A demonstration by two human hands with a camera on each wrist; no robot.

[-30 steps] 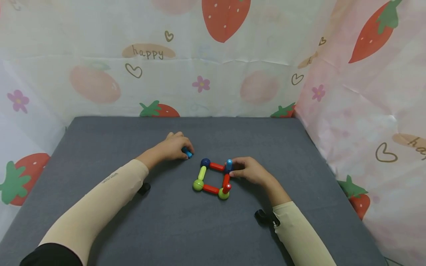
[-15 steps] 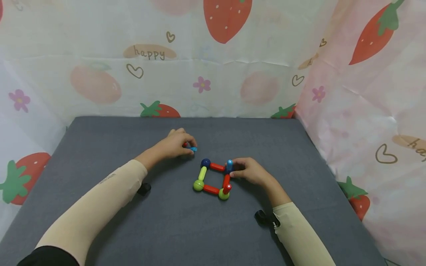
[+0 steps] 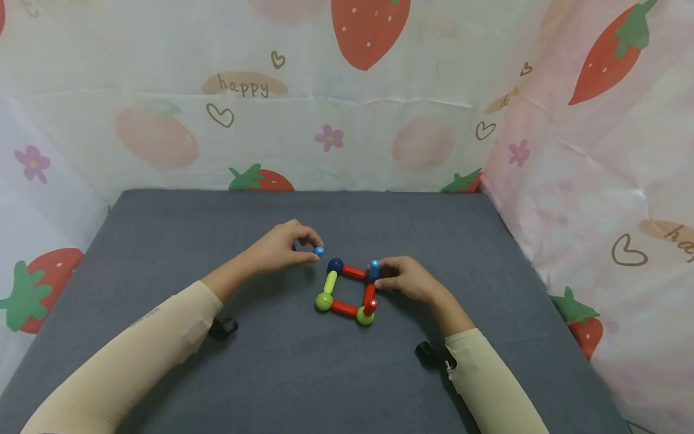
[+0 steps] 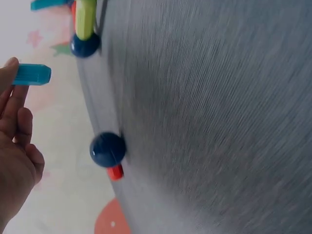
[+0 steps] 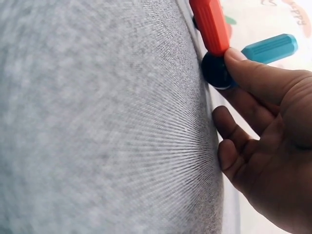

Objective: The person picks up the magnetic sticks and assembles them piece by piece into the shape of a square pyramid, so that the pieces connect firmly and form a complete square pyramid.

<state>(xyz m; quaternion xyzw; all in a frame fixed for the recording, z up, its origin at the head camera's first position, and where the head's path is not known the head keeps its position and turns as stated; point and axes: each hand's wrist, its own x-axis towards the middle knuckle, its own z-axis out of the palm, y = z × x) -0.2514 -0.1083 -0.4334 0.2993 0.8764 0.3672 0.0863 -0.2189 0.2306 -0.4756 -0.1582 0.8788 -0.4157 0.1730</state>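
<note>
My left hand (image 3: pixel 283 246) pinches a light blue magnetic stick (image 3: pixel 318 250) between thumb and fingertips, above the table near the frame's back left corner. In the left wrist view this stick (image 4: pixel 33 74) is apart from the balls. A square frame of magnetic sticks and balls lies mid-table: red sticks (image 3: pixel 344 308), a green stick (image 3: pixel 329 282), green balls (image 3: pixel 323 302) and dark blue balls (image 3: pixel 335 266). My right hand (image 3: pixel 408 278) grips the back right dark blue ball (image 5: pixel 216 70), where a light blue stick (image 3: pixel 375 268) stands up. Another red stick (image 3: pixel 370 307) rises from the front right green ball.
A separate dark blue ball (image 4: pixel 107 149) with a red stick (image 4: pixel 115 172) lies on the table beyond my left hand, mostly hidden in the head view. Grey cloth (image 3: pixel 303 380) covers the table. A strawberry-printed curtain (image 3: pixel 358 157) hangs behind and at the sides.
My left hand came away from the red piece at the back and moved toward the frame's back left corner with the light blue stick. My right hand has stayed in place.
</note>
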